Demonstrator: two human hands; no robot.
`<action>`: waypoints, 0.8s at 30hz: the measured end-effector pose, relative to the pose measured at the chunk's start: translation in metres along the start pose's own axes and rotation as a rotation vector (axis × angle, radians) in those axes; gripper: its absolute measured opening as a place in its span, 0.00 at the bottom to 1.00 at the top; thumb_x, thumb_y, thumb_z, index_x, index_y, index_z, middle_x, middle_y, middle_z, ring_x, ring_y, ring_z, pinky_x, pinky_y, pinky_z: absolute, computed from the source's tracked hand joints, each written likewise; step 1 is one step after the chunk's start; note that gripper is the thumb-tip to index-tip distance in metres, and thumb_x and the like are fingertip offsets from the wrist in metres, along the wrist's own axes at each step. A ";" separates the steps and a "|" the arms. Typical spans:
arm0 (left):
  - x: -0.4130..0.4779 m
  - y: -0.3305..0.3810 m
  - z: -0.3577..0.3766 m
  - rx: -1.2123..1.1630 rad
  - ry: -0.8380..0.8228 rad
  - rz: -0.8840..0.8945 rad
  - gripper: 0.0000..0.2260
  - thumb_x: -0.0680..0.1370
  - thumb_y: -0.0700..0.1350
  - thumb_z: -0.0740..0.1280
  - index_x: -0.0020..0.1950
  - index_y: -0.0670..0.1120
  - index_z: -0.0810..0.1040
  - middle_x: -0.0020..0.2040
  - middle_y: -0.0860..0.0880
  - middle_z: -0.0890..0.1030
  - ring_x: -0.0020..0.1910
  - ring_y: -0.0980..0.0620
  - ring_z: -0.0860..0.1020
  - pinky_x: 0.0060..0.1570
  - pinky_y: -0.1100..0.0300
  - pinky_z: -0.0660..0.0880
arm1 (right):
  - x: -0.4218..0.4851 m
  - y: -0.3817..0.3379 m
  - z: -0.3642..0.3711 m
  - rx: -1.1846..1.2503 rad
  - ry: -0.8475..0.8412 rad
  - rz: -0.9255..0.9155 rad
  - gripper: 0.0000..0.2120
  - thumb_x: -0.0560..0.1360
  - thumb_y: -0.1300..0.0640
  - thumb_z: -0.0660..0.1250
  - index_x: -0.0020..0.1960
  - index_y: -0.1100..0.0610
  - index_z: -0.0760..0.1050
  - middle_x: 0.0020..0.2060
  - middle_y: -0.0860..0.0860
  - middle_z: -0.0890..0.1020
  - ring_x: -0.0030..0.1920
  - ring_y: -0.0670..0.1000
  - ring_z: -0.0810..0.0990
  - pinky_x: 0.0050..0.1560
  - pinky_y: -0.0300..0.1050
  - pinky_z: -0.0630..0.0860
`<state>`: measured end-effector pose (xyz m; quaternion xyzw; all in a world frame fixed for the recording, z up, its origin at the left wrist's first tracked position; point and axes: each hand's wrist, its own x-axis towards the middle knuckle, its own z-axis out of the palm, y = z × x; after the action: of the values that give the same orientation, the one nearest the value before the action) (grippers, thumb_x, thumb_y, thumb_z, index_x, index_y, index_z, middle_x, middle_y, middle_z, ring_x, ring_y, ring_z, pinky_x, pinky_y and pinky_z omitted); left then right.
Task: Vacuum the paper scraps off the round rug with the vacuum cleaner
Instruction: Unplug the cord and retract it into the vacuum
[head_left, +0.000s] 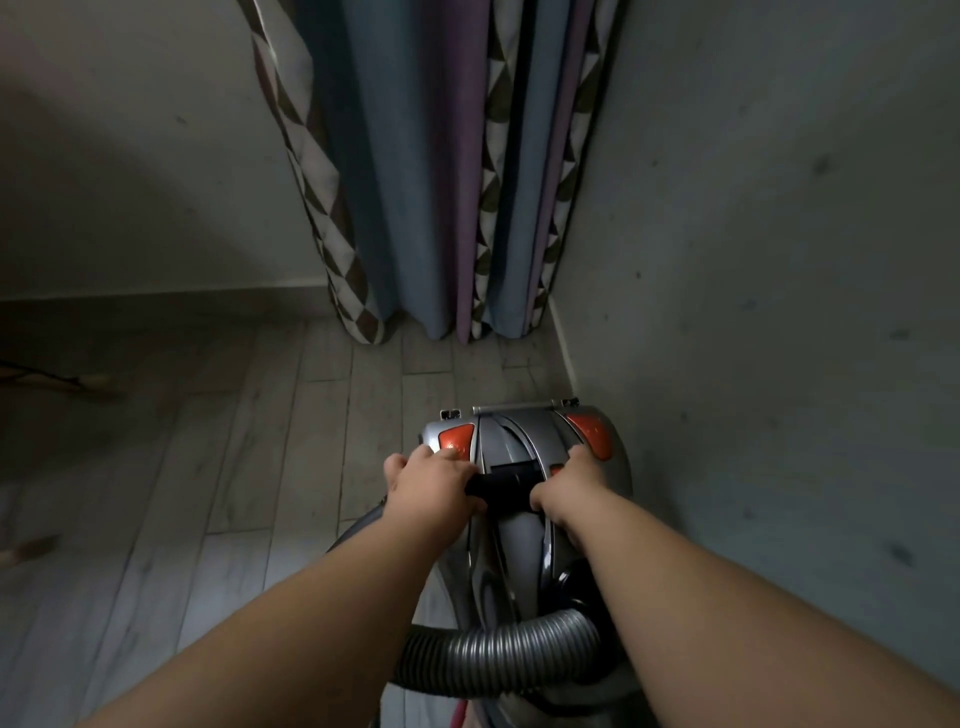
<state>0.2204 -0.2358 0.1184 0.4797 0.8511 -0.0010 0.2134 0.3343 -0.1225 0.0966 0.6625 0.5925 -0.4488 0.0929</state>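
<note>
A grey canister vacuum cleaner (519, 540) with orange buttons stands on the wooden floor close to the right wall. Its black carry handle (506, 486) runs across the top. My left hand (431, 486) grips the handle's left end, with fingers reaching toward the left orange button (457, 436). My right hand (569, 486) grips the handle's right end. A ribbed grey hose (493, 657) leaves the vacuum's near end and bends to the left. No rug and no paper scraps are in view.
A wall (779, 312) rises right beside the vacuum. A blue, purple and patterned curtain (441, 182) hangs to the floor in the corner ahead. Pale plank floor (208, 493) spreads to the left, with a dark cable (47, 376) at the far left.
</note>
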 end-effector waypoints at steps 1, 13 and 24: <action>0.024 -0.003 -0.001 -0.001 -0.007 -0.013 0.12 0.76 0.58 0.63 0.59 0.59 0.76 0.56 0.57 0.74 0.58 0.52 0.67 0.53 0.54 0.56 | 0.020 -0.013 -0.002 -0.044 0.002 -0.019 0.38 0.74 0.62 0.69 0.77 0.50 0.54 0.63 0.56 0.71 0.55 0.58 0.74 0.41 0.40 0.73; 0.241 -0.039 0.040 -0.067 -0.077 -0.082 0.14 0.77 0.57 0.63 0.61 0.58 0.74 0.58 0.54 0.74 0.60 0.50 0.67 0.53 0.54 0.59 | 0.219 -0.113 0.024 -0.146 -0.008 -0.033 0.41 0.72 0.62 0.72 0.78 0.50 0.54 0.67 0.58 0.72 0.62 0.62 0.76 0.57 0.52 0.79; 0.362 -0.058 0.096 -0.039 -0.074 -0.022 0.13 0.78 0.55 0.62 0.61 0.54 0.75 0.61 0.51 0.74 0.60 0.47 0.67 0.52 0.53 0.59 | 0.342 -0.127 0.059 -0.020 -0.011 -0.034 0.42 0.73 0.64 0.71 0.80 0.54 0.52 0.67 0.60 0.72 0.62 0.62 0.75 0.59 0.52 0.77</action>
<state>0.0450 0.0083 -0.1124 0.4659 0.8475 -0.0046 0.2541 0.1600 0.1143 -0.1265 0.6490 0.6074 -0.4482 0.0951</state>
